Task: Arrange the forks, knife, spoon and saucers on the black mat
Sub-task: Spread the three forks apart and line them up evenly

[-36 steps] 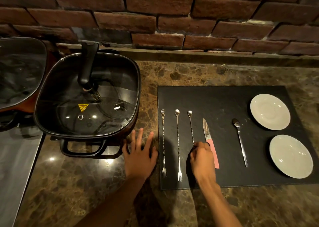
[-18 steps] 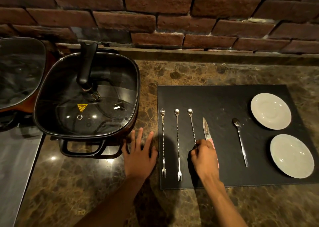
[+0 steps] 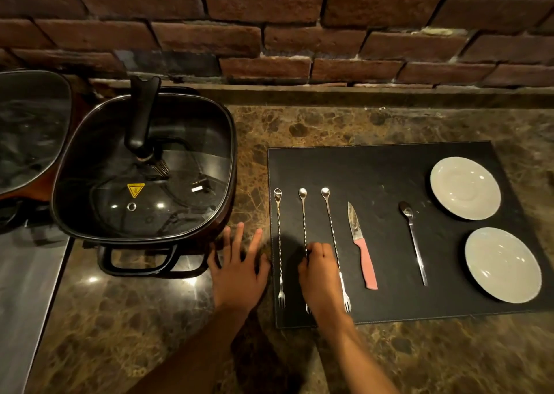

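Note:
A black mat (image 3: 389,168) lies on the marble counter. Three long twisted forks lie side by side on its left part, tines toward me: the left fork (image 3: 279,243), the middle fork (image 3: 304,219) and the right fork (image 3: 331,225). A pink-handled knife (image 3: 361,243) and a spoon (image 3: 415,240) lie to their right. Two white saucers (image 3: 465,188) (image 3: 503,264) sit at the mat's right side. My right hand (image 3: 319,270) is curled over the middle fork's shaft, fingertips pinched on it. My left hand (image 3: 239,267) rests flat on the counter left of the mat, fingers spread.
A black square pot with a glass lid (image 3: 144,168) stands just left of my left hand, its handle (image 3: 138,261) facing me. Another lidded pan (image 3: 30,129) is at the far left above a steel surface (image 3: 24,288). A brick wall (image 3: 284,33) backs the counter.
My right hand has let go of the right fork and shifted left onto the middle fork. The right fork now lies uncovered. My left hand has stayed put.

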Action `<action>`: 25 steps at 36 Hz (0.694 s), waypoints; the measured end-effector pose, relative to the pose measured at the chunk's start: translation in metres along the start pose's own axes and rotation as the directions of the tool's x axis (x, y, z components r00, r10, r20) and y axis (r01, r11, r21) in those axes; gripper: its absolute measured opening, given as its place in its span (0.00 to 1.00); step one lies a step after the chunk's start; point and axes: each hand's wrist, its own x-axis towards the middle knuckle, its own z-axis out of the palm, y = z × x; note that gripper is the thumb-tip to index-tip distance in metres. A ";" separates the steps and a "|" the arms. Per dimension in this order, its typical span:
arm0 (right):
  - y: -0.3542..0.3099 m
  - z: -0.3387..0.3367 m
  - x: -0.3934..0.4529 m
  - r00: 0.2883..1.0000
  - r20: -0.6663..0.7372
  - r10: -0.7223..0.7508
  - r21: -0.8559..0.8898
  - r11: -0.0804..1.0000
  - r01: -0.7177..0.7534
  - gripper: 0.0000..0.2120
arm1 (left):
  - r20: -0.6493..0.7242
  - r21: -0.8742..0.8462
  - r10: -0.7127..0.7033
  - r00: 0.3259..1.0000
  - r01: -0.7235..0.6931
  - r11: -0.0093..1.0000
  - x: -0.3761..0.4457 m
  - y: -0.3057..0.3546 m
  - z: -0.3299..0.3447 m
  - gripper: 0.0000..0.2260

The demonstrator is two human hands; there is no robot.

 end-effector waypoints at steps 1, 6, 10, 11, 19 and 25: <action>0.000 0.000 0.000 1.000 -0.003 0.012 0.009 1.000 -0.012 0.07 | -0.003 0.000 0.001 1.000 -0.001 1.000 0.000 0.000 0.000 0.27; 0.001 0.001 0.000 1.000 -0.004 0.011 0.007 1.000 -0.011 0.06 | 0.002 0.012 0.002 1.000 -0.002 1.000 0.001 -0.001 0.002 0.28; 0.003 0.000 0.002 1.000 0.011 -0.001 0.005 1.000 0.001 0.07 | -0.002 0.007 0.000 1.000 0.000 1.000 0.000 -0.001 0.002 0.28; 0.003 0.000 0.004 1.000 0.016 -0.010 0.007 1.000 0.010 0.07 | -0.004 0.006 0.001 1.000 -0.001 1.000 0.000 -0.001 0.003 0.28; 0.008 -0.004 0.007 0.999 0.036 -0.041 0.055 0.998 0.039 0.08 | -0.004 0.023 0.012 1.000 -0.012 1.000 0.000 -0.001 0.000 0.28; 0.021 -0.030 0.014 0.997 -0.063 -0.036 0.029 0.999 0.038 0.08 | -0.001 0.022 0.009 1.000 -0.009 1.000 0.000 0.000 -0.003 0.27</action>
